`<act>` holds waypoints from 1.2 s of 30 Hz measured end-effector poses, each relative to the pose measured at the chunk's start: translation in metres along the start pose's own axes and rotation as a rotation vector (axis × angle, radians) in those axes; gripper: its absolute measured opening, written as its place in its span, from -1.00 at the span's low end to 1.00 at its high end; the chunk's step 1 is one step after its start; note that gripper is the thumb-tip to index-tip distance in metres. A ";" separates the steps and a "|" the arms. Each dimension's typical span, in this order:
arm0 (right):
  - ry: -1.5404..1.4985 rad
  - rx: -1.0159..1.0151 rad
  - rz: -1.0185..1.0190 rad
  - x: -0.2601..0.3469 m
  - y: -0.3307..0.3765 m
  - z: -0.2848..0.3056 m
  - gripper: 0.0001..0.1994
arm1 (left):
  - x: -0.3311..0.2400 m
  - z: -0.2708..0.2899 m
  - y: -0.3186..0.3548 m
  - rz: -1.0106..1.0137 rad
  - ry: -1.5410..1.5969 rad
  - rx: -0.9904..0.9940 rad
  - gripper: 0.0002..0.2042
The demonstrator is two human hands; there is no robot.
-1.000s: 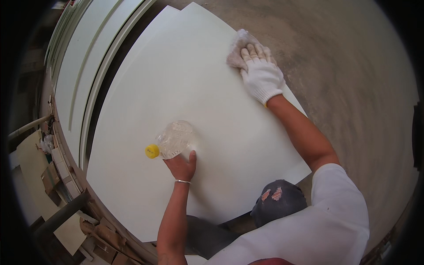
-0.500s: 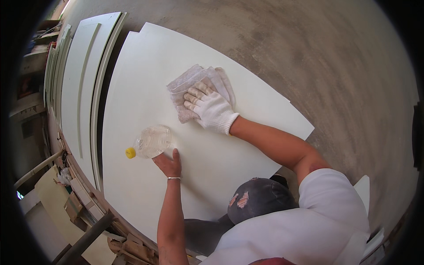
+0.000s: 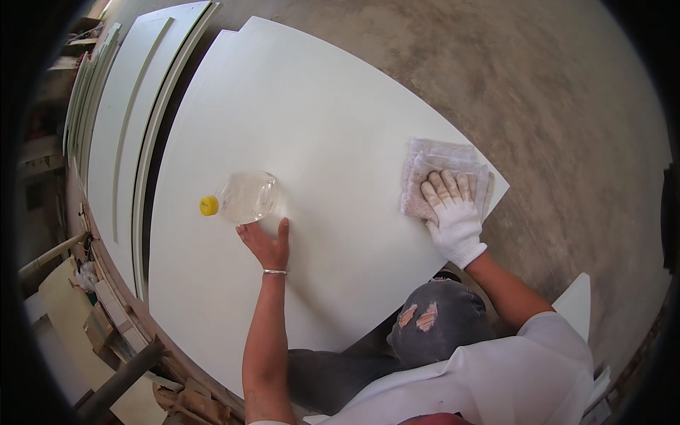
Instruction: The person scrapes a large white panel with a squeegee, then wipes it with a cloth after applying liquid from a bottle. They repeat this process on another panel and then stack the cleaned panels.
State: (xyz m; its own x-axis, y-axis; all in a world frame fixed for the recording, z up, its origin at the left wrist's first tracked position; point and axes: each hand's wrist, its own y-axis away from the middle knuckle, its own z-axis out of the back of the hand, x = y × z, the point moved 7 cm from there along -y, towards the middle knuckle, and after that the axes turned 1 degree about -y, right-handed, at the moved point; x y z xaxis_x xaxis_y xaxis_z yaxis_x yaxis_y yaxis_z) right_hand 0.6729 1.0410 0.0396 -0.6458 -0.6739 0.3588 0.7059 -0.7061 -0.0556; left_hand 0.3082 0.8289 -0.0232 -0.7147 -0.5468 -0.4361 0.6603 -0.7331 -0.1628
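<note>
A large white board [image 3: 319, 127] lies flat in front of me. My left hand [image 3: 265, 244], bare with a thin bracelet at the wrist, rests on the board with its fingers against the base of a clear plastic bottle [image 3: 248, 197]. The bottle lies tilted on its side, its yellow cap [image 3: 208, 205] pointing left. My right hand [image 3: 453, 212], in a white glove, presses flat on a folded pinkish-white cloth [image 3: 425, 166] near the board's right edge.
More white panels [image 3: 120, 120] and strips lie stacked to the left. Wood offcuts and scraps [image 3: 99, 319] sit at the lower left. Bare concrete floor [image 3: 552, 92] lies to the right. My knee in torn grey trousers [image 3: 432, 329] is at the board's near edge.
My right hand has swept the cloth across the board, in toward the middle and back out to the right edge. My left hand stayed by the bottle.
</note>
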 end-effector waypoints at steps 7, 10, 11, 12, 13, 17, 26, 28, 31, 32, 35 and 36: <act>0.199 -0.257 -0.027 -0.022 -0.141 -0.020 -0.41 | -0.009 0.002 -0.022 0.081 0.295 -0.060 -0.15; 0.209 -0.255 0.079 0.017 -0.176 -0.043 -0.43 | -0.014 0.010 -0.045 0.160 0.839 -0.179 -0.24; 0.219 -0.231 0.092 0.032 -0.174 -0.049 -0.43 | -0.015 0.011 -0.050 0.188 0.829 -0.136 -0.27; 0.176 -0.184 0.210 0.055 -0.158 -0.055 -0.43 | -0.017 0.014 -0.055 0.185 0.834 -0.106 -0.30; 0.131 -0.097 0.297 0.076 -0.132 -0.063 -0.43 | -0.018 0.017 -0.059 0.183 0.839 -0.080 -0.33; -0.019 0.197 0.625 0.118 -0.024 -0.062 -0.43 | 0.005 0.034 -0.050 0.259 0.741 -0.069 -0.38; 0.070 -0.208 -0.317 -0.040 -0.048 -0.033 -0.46 | 0.078 0.066 -0.026 0.339 0.715 -0.079 -0.29; 0.177 -0.185 -0.316 -0.036 -0.069 -0.049 -0.48 | 0.095 0.078 -0.017 0.258 0.721 -0.107 -0.23; 0.264 -0.167 -0.269 -0.021 -0.114 -0.069 -0.46 | 0.117 0.080 0.000 0.088 0.412 -0.041 -0.02; 0.253 -0.152 -0.265 -0.015 -0.132 -0.075 -0.45 | 0.128 0.077 0.009 0.087 0.315 0.008 0.02; 0.338 -0.050 -0.212 0.015 -0.182 -0.093 -0.43 | 0.172 0.083 0.032 0.187 0.018 -0.015 -0.16; 0.424 0.048 -0.231 0.025 -0.199 -0.102 -0.42 | 0.186 0.082 0.037 0.303 -0.113 -0.005 -0.23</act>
State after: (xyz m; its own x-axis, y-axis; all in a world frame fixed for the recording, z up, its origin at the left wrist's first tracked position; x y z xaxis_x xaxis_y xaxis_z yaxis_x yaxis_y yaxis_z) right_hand 0.4861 1.1424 -0.0352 -0.8416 -0.5373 -0.0553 0.5367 -0.8434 0.0276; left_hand 0.1810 0.6666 -0.0379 -0.5065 -0.7813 -0.3647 0.8478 -0.5284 -0.0452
